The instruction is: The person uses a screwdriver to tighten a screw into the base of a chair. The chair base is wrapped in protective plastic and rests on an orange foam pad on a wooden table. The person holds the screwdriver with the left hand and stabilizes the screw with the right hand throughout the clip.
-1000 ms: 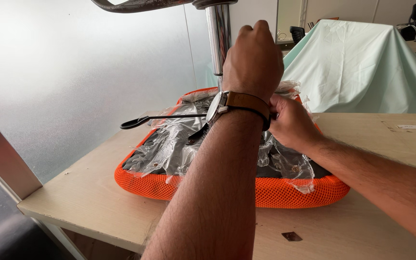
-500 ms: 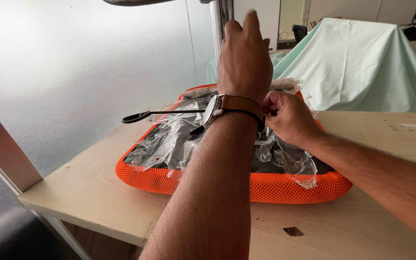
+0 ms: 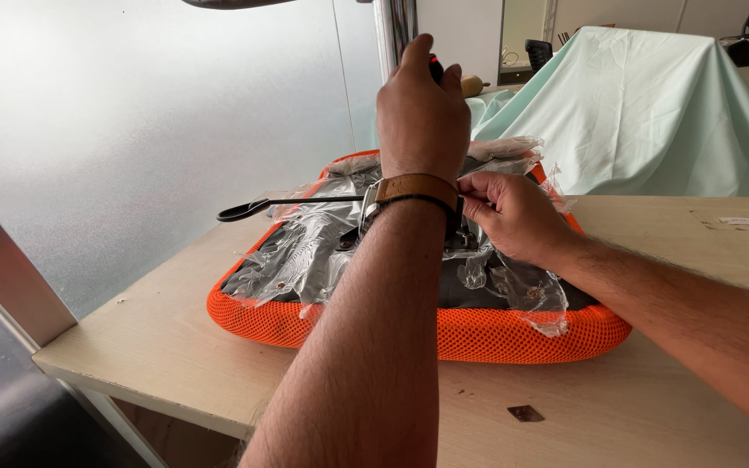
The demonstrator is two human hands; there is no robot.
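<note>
The orange mesh seat cushion (image 3: 444, 334) lies underside-up on the table (image 3: 652, 407), its dark base covered in crumpled clear plastic wrap (image 3: 305, 251), with a thin black lever (image 3: 292, 203) sticking out to its left side. Over the last second the left hand (image 3: 422, 104) has lifted a little higher above the far part of the seat; its fingers are closed around something with a dark, red-tipped end (image 3: 435, 62), though what tool it is cannot be told since the fist hides it. A brown strap (image 3: 416, 187) sits on that wrist. The right hand (image 3: 513, 212) has stayed low at the middle of the seat base, its fingers pinched narrow on a small part or fold of plastic just behind the left wrist; exactly what they grip is hidden. The seat itself has not shifted, so the work looks to remain centred on the fitting under the left hand. Behind the table stand a frosted glass wall (image 3: 132, 113) and a pale green cloth (image 3: 643, 95) draped over furniture.
</note>
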